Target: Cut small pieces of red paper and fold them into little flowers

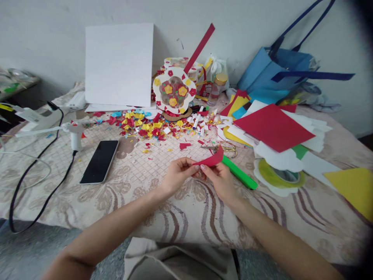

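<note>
A small strip of red paper (213, 158) is pinched between my two hands above the front middle of the table. My left hand (179, 175) grips its near left end between thumb and fingers. My right hand (219, 178) holds it from the other side, thumbs almost meeting. The strip's free end curls upward to the right. Just behind it lie scissors (230, 149) with gold handles, partly hidden by the paper. A bright green bar-shaped object (240, 173) lies beside my right hand.
Paper scraps (151, 126) cover the middle back, before a flower-shaped decorated piece (175, 93). Left are a phone (100, 161), a white glue gun (75, 136) and cables. Right are red paper sheets (275, 126), a tape roll (264, 175) and a blue bag (256, 74). A white board (119, 64) leans behind.
</note>
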{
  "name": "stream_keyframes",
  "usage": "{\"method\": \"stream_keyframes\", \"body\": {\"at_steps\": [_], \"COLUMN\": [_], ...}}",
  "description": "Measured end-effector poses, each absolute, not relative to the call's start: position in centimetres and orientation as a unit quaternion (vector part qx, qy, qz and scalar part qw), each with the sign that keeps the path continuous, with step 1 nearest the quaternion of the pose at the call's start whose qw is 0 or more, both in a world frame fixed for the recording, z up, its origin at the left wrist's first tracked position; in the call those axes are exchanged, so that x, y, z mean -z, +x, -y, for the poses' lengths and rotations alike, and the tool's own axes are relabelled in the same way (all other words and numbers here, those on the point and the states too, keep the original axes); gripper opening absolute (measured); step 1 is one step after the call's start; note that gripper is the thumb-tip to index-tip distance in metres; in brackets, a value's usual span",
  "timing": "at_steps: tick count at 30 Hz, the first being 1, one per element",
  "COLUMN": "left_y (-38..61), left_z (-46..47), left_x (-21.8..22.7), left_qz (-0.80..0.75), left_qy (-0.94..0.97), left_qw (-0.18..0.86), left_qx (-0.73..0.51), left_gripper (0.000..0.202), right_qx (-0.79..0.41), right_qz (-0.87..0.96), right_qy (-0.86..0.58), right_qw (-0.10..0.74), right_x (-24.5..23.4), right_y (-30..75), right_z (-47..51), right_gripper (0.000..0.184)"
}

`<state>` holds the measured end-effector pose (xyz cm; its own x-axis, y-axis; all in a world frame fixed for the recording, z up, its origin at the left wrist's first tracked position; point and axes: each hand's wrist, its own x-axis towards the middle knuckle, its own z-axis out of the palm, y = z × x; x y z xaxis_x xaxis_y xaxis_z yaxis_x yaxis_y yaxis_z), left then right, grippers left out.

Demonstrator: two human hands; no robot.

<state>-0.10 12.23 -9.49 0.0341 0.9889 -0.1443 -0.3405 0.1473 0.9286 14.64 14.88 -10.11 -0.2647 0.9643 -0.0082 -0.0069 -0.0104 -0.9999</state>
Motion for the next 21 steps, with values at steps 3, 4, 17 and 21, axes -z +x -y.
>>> {"method": "stream_keyframes", "body": {"at_steps": [3, 4, 17, 21], "left_y": [-0.07, -0.06, 0.09, 0.16], "left_z": [-12.20, -12.18, -12.10, -12.06], "left_x": [9.49, 9.51, 9.58, 9.58], "left_qz": [-0.444, -0.444, -0.448, -0.448], "left_qy": [0.367, 0.366, 0.357, 0.358], "left_qw": [0.615, 0.615, 0.614, 0.615], "left_qx": [-0.539, -0.540, -0.543, -0.541], "left_gripper": [0.022, 0.022, 0.020, 0.018], "right_qx": [-0.567, -0.567, -0.553, -0.547], "right_qz": [0.560, 0.559, 0.571, 0.578], "right_qy": [-0.425, -0.425, -0.436, -0.442], "right_qw": [0.429, 0.430, 0.421, 0.414], "right_x": [10.14, 10.17, 10.20, 10.24], "right_y": [14.66, 14.67, 14.73, 14.70], "right_z": [-14.87, -14.88, -14.76, -14.80], "right_gripper": [0.019, 0.019, 0.018, 0.020]}}
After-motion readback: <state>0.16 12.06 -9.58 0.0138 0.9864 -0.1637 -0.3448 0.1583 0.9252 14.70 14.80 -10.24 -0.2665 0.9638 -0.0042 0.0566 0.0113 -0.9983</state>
